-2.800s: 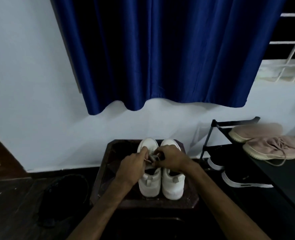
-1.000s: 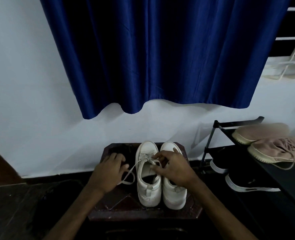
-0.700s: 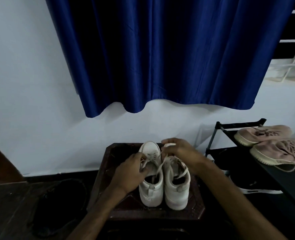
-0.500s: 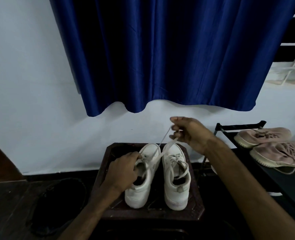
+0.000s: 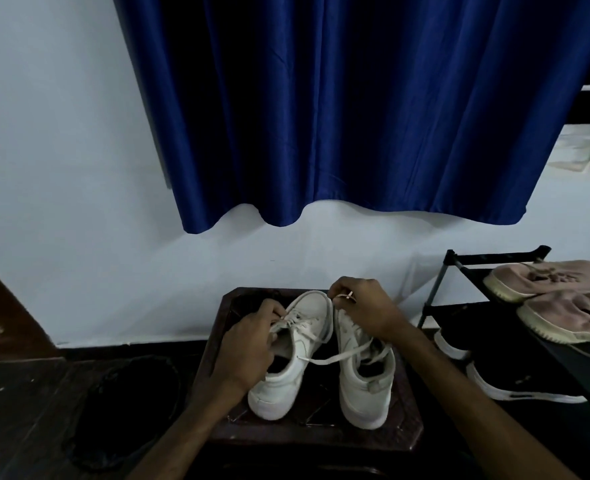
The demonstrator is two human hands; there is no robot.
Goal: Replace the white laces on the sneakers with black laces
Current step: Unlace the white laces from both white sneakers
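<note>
Left hand [image 5: 248, 348] grips the left sneaker [image 5: 286, 386] by its upper, with curled fingers and fingertips on the criss-crossed lacing. Right hand [image 5: 366, 310] is clenched in a pinch on the end of the white lace [image 5: 335, 358] - a coppery tip shows between thumb and forefinger, just past the left sneaker's toe.

Both sneakers are white low-tops with thick white soles and heels toward the person, looking slightly grey in the dim light. The left sneaker sits skewed, its heel swung out under the left wrist and its toe angled toward the right hand. It is still partly laced near the toe. One flat loose strand of the lace runs from its eyelets across the gap onto the right sneaker [image 5: 362, 386]. That one lies straight, right under the right hand and wrist, and the hand hides its front lacing, so I cannot tell how far it is laced.

The pair stands side by side, close at the toes, on a dark wooden stool [image 5: 321, 436] with a raised rim, below both hands.

Outside the right forearm is a black shoe rack [image 5: 437, 292] - pink sneakers [image 5: 546, 277] on top, dark shoes with white soles [image 5: 515, 382] on the shelf below. Outside the left forearm a dark bag [image 5: 127, 410] sits on the floor. Beyond both hands are a white wall [image 5: 61, 168] and a blue curtain [image 5: 355, 116].
</note>
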